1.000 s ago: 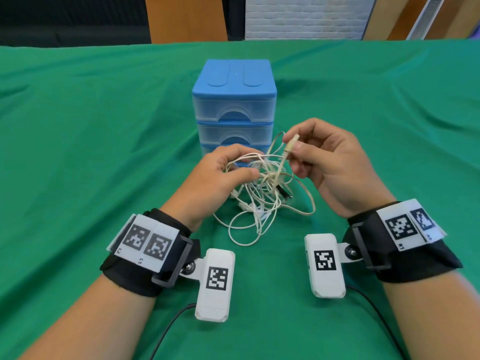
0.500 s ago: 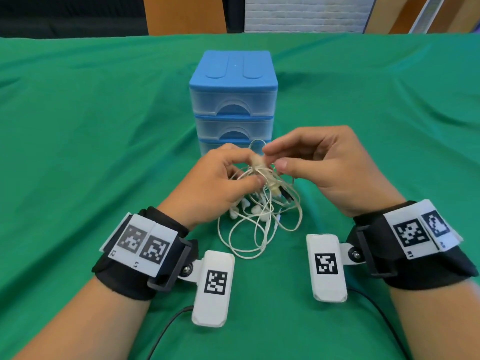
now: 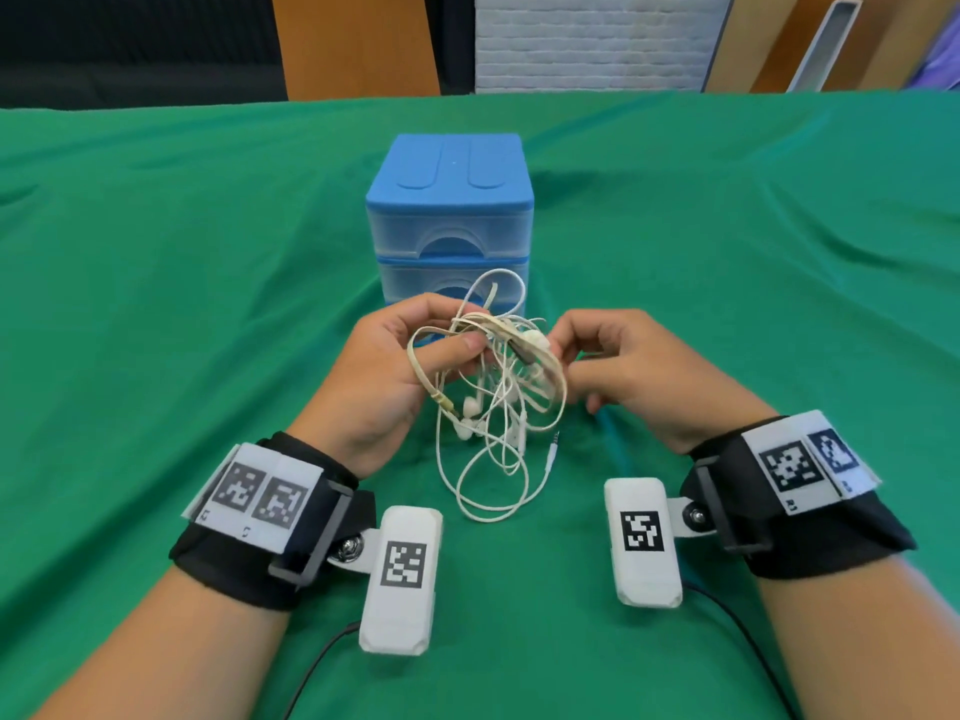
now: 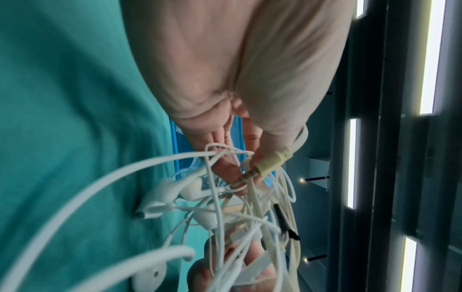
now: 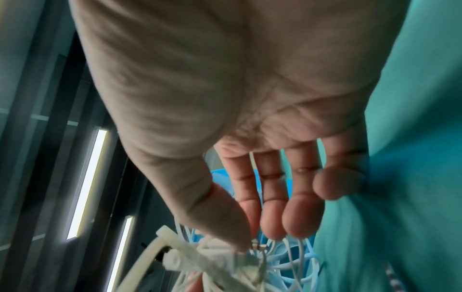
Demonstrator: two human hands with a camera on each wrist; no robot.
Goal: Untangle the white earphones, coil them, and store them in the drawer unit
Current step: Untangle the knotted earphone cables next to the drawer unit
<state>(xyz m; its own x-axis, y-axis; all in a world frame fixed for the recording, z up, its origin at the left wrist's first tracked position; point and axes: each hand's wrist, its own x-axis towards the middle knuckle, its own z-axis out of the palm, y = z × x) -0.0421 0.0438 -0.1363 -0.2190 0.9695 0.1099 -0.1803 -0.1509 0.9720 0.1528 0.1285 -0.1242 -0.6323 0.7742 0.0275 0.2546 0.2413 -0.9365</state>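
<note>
White earphones (image 3: 493, 397): knotted, pinched by my left hand (image 3: 395, 376) and right hand (image 3: 639, 371).
Left: untangling, coiling; drawer unit (image 3: 449, 220) beyond fingertips, closed.

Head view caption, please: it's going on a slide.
Both hands, left hand and right hand, hold a tangled bundle of white earphone cables before a closed blue plastic drawer unit.

Colours on my feed: green, blue, white.

I see a green tablecloth (image 3: 156, 304), a blue-topped drawer unit (image 3: 449, 200) with translucent fronts, white earphones (image 3: 493, 397) (some strands yellowed cream), black wrist straps (image 3: 244, 558) bearing black-and-white square-patterned tags.
</note>
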